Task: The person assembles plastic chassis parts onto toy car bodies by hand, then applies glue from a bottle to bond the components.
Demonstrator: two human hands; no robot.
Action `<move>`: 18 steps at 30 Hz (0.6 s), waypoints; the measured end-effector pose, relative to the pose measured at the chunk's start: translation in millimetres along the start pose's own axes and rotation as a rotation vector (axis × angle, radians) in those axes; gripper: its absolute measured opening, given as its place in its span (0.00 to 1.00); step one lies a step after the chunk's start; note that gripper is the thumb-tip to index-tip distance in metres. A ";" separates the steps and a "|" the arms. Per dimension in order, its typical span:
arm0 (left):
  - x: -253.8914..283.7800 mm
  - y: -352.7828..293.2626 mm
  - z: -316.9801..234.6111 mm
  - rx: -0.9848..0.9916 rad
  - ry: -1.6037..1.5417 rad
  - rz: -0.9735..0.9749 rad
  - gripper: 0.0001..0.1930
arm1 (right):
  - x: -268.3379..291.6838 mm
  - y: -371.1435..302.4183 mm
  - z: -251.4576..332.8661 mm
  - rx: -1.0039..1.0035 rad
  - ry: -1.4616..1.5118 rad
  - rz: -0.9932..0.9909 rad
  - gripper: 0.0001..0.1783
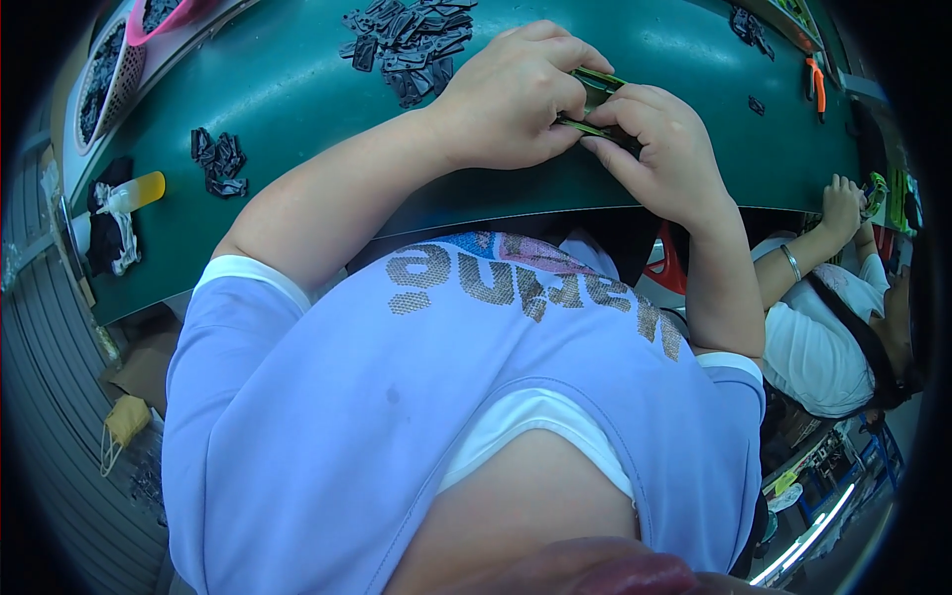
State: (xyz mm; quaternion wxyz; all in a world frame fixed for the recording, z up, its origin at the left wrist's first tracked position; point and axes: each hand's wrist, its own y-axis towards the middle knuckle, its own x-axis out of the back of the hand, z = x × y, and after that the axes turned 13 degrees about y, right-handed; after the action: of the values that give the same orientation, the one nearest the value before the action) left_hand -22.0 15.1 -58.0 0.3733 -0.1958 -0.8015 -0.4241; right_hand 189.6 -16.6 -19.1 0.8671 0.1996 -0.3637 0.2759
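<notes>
Both my hands meet over the green table point(297, 119) near its front edge. Between them is a green and black plastic part point(598, 91), shaped like a narrow frame. My left hand point(521, 94) pinches its left side with the fingers curled over it. From the right, my right hand point(664, 149) grips the same part between thumb and fingers. My fingers hide much of it. Beyond my left hand lies a heap of small black plastic pieces point(412, 45). A smaller cluster of black pieces point(220, 164) rests to the left of my left forearm.
At far left stand a white basket point(127, 87) and a pink basket point(159, 22) of dark pieces. A yellow-capped bottle point(139, 191) lies near the left edge. Orange-handled pliers point(815, 89) and more black pieces point(751, 32) are at right. Another person point(828, 337) works at right.
</notes>
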 end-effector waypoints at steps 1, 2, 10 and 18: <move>0.0 0.1 0.0 0.002 0.001 0.000 0.06 | -0.1 -0.3 -0.7 0.001 0.001 0.001 0.06; 0.1 0.5 -0.2 0.000 -0.009 0.002 0.06 | -0.1 -0.4 -1.2 0.017 0.005 -0.005 0.06; 2.7 -1.9 -9.4 0.053 0.121 0.069 0.06 | -9.3 -2.2 4.4 0.093 -0.107 -0.084 0.05; 15.2 10.6 -23.0 0.047 0.448 0.096 0.03 | -10.3 0.5 -4.2 0.132 -0.160 -0.121 0.05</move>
State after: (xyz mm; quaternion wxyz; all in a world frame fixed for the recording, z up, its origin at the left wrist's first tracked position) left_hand -15.2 2.0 -32.4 0.5661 -0.1258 -0.6980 -0.4201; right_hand 185.5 -17.4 -29.4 0.8353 0.2991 -0.4002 0.2295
